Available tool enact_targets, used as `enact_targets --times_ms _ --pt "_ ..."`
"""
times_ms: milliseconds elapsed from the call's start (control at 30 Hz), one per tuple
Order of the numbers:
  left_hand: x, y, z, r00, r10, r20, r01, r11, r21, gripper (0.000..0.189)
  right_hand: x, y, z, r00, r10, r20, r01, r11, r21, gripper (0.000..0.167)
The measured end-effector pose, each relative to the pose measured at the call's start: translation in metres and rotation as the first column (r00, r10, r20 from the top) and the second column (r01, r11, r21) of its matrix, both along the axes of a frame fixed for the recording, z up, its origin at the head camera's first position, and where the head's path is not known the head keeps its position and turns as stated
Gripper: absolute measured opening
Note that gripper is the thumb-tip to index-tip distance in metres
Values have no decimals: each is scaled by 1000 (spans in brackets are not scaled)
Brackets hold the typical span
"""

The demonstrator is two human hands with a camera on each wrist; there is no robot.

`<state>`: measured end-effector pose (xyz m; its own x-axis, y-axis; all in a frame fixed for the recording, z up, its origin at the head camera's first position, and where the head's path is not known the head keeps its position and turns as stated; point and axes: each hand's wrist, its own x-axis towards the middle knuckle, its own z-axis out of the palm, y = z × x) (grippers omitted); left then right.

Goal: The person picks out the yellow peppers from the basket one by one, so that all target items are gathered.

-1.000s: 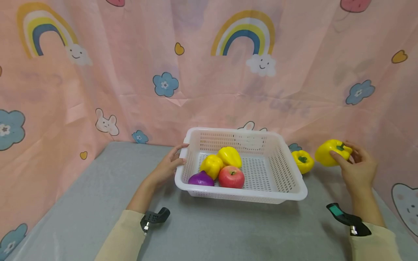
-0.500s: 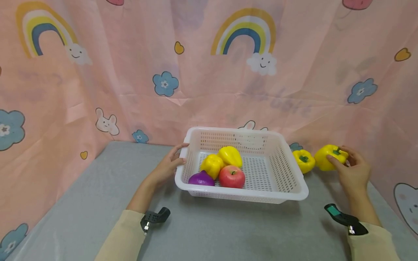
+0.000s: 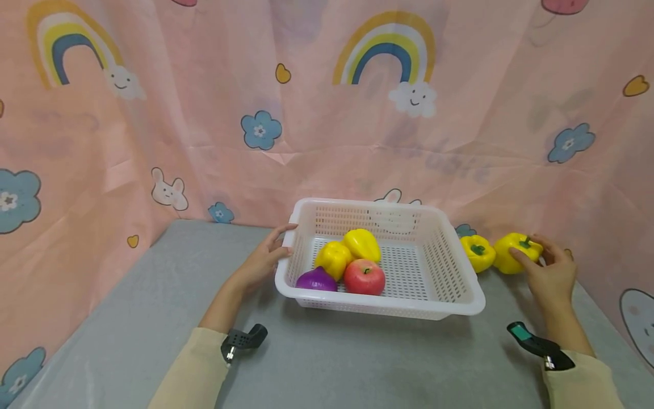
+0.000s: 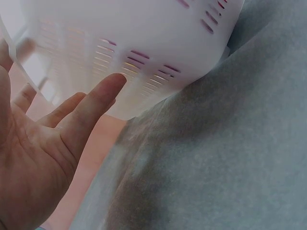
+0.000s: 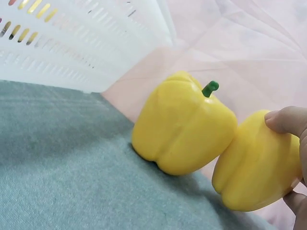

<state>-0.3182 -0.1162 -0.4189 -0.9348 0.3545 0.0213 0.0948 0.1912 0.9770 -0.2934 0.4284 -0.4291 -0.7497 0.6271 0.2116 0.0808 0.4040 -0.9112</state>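
Observation:
My left hand (image 3: 261,259) holds the left end of a white plastic basket (image 3: 380,307), its fingertips at the rim and one digit against the slotted outer wall (image 4: 103,57). To the right of the basket, my right hand (image 3: 553,276) grips a yellow bell pepper (image 3: 506,254) with a green stem, thumb on the near side. Another yellow bell pepper (image 3: 477,253) rests on the table between it and the basket. In the right wrist view the held pepper (image 5: 254,163) sits right against the resting pepper (image 5: 184,127), whose stem points up and right.
Inside the basket, toward its left, are a purple onion (image 3: 317,279), a red apple (image 3: 364,277), a yellow bell pepper (image 3: 334,259) and a smooth yellow fruit (image 3: 362,245). A grey cloth (image 3: 357,363) covers the table. A pink printed curtain (image 3: 317,159) hangs behind.
My right hand has lowered the yellow bell pepper and brought it left, right up beside the other pepper. The left hand and the basket have stayed in place.

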Motion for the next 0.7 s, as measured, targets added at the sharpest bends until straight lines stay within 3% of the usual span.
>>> enact_targets --times_ms 700 --pt "1 1 2 1000 3 -2 -3 1000 -3 59 -2 0 -10 1000 -24 5 24 1000 -17 54"
